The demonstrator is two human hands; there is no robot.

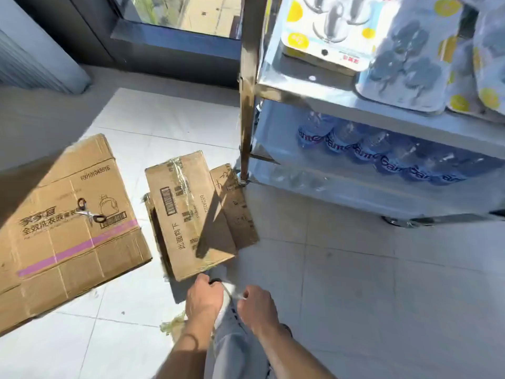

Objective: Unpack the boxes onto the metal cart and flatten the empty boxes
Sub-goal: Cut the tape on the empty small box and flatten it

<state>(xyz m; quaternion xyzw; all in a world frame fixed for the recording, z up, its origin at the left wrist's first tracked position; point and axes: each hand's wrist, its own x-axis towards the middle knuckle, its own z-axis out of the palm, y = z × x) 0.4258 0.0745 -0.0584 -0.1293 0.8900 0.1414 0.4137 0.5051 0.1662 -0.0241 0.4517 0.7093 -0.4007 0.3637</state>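
Observation:
Two flattened cardboard boxes lie on the tiled floor: a large one at the left and a smaller taped one beside the leg of the metal cart. Low in the middle, both hands are at my white shoe. My left hand curls its fingers at the shoe's dark opening. My right hand is curled and pinches a thin white strand that runs towards the shoe. Neither hand touches a box.
Scissors lie on the large box. The cart's upper shelf holds packs of hooks; bottled water fills the lower shelf. A crumpled tape scrap lies by my left forearm. A glass door stands behind.

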